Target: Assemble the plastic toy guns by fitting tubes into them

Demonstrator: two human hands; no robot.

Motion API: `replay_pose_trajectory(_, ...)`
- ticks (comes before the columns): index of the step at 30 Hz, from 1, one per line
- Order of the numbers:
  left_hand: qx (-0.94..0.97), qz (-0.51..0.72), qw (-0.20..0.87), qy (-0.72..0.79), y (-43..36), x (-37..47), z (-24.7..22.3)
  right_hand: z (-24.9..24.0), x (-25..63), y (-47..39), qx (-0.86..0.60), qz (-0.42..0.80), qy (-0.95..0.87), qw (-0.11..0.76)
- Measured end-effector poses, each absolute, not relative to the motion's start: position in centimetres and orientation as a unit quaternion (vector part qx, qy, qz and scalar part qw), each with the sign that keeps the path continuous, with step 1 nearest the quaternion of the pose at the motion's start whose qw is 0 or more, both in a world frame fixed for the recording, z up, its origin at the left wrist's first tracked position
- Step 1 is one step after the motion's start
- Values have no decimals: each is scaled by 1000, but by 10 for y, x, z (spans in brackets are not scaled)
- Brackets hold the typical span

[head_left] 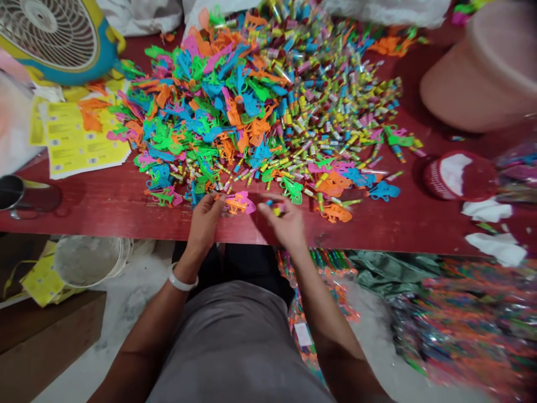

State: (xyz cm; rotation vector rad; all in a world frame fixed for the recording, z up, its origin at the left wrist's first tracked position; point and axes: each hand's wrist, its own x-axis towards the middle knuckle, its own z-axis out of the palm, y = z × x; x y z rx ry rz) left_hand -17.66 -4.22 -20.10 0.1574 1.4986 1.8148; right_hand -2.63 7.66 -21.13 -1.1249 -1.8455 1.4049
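Observation:
My left hand (208, 215) pinches small plastic toy pieces (240, 202), orange and pink with a mesh end, above the red table's front edge. To the right, my right hand (286, 219) curls around a few small coloured tubes (277, 207), blurred by motion. Just beyond both hands spreads a heap of green, blue, orange and pink plastic toys (201, 123). Beside it on the right lies a pile of small wrapped tubes (331, 101) in yellow, blue and pink. A green mesh-ended toy (292, 189) lies close behind my right hand.
A yellow and blue fan (54, 39) stands at the back left, near yellow printed sheets (84, 137) and a metal mug (27, 196). On the right are a large pinkish bucket (474, 73) and a red basket (440, 178). Bagged toys (470, 330) lie below the table.

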Motion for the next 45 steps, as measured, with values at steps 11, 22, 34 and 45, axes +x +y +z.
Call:
replay_pose_trajectory(11,27,745,373,552,-46,-157,-206,-210,-40,50,-348,623,-676,181)
replay_pose_trajectory(22,47,738,367,565,-47,-156,-205,-221,-39,54,-312,541,-755,200)
replay_pose_trajectory(34,87,721,357,588,-52,-158,-205,-222,-36,50,-319,637,-681,170)
replay_pose_trajectory(45,98,718,337,601,-50,-148,-214,-240,-33,44,-261,532,-792,147)
